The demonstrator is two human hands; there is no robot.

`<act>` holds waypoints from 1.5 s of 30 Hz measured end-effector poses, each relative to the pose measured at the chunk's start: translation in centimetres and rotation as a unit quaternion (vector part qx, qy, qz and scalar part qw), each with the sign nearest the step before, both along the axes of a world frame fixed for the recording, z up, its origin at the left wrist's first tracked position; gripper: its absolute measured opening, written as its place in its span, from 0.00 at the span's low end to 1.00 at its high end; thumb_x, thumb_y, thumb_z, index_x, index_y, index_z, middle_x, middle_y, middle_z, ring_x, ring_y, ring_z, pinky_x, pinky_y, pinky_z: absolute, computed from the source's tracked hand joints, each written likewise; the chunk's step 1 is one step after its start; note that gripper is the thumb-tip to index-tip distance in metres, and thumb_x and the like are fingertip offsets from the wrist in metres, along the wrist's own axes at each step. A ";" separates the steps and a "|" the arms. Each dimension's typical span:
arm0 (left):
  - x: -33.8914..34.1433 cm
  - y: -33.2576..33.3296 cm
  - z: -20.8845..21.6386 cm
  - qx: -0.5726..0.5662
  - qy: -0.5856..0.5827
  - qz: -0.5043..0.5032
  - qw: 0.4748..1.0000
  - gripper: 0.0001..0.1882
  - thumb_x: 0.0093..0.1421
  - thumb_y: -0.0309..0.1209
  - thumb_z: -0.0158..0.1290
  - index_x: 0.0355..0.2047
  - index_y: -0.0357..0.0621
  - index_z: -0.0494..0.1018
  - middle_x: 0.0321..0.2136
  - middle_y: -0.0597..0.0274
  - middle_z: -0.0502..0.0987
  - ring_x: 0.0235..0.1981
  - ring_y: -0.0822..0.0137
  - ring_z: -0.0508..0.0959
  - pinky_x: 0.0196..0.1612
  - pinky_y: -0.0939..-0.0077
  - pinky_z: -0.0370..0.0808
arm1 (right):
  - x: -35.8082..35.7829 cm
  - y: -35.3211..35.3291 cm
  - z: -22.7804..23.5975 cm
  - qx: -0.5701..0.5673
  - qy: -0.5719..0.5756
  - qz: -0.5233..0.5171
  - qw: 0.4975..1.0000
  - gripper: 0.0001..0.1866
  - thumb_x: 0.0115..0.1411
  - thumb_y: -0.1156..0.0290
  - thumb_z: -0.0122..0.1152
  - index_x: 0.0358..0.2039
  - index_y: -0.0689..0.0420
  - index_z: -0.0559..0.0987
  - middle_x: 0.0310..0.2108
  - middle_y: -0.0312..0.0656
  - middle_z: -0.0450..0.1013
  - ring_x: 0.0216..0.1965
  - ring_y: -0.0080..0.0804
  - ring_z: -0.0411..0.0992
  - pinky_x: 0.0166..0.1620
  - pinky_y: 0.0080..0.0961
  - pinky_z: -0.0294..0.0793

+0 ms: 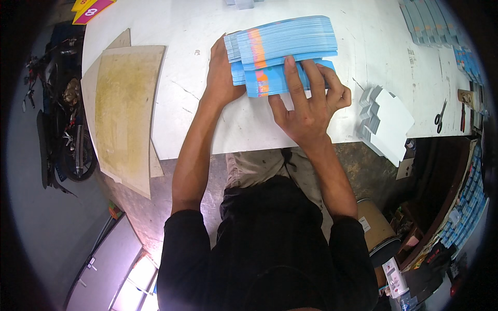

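Note:
A thick stack of flat blue printed cartons [290,39] with orange and pink patches lies near the middle of the white table. Beneath its near edge, more blue cartons [257,83] of the same print stick out toward me. My left hand [223,78] is closed against the left end of the stack, its fingers partly hidden behind it. My right hand [311,103] rests over the near cartons with its fingers spread. Its index fingertip reaches the stack's near edge, and the thumb is at the lower edge of the near cartons.
Beige boards [124,109] lie at the table's left side. White folded card pieces [386,122] sit by the near right edge, with scissors [441,116] beyond. More blue-grey cartons [430,23] are piled far right. A cardboard box [376,225] stands below; a motorcycle [72,114] is left.

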State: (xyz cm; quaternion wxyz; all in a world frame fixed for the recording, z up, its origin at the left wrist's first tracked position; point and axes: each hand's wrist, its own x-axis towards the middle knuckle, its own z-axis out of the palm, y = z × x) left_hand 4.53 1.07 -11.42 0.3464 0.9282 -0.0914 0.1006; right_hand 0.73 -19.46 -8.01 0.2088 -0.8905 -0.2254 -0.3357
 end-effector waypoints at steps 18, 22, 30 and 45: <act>0.2 0.1 -0.1 -0.064 0.007 -0.009 0.998 0.35 0.48 0.36 0.73 0.58 0.48 0.77 0.60 0.49 0.74 0.66 0.44 0.66 0.71 0.50 0.60 | 0.6 0.3 -0.1 -0.001 -0.018 -0.014 1.000 0.41 0.46 0.52 0.78 0.62 0.50 0.79 0.57 0.41 0.73 0.56 0.42 0.61 0.53 0.43 0.48; 0.1 0.2 -0.6 -0.041 0.001 -0.003 0.999 0.36 0.47 0.36 0.74 0.58 0.48 0.77 0.61 0.48 0.74 0.66 0.44 0.66 0.72 0.49 0.60 | 0.4 0.1 0.1 -0.012 -0.009 -0.015 1.000 0.40 0.48 0.52 0.78 0.62 0.51 0.80 0.58 0.42 0.72 0.57 0.42 0.61 0.54 0.43 0.48; 0.1 0.4 -0.4 -0.058 0.010 -0.017 0.998 0.37 0.45 0.36 0.74 0.58 0.48 0.77 0.61 0.48 0.73 0.66 0.43 0.66 0.72 0.48 0.59 | 0.6 0.0 0.2 0.053 -0.068 0.005 0.996 0.38 0.49 0.53 0.77 0.62 0.48 0.79 0.56 0.39 0.72 0.58 0.41 0.61 0.55 0.46 0.47; 0.1 0.2 -0.5 -0.031 0.001 -0.005 1.000 0.36 0.48 0.36 0.74 0.59 0.47 0.76 0.60 0.48 0.74 0.66 0.44 0.67 0.71 0.48 0.60 | 0.6 0.3 0.1 -0.009 -0.011 -0.020 1.000 0.41 0.47 0.50 0.77 0.63 0.47 0.80 0.58 0.41 0.71 0.58 0.42 0.60 0.54 0.44 0.48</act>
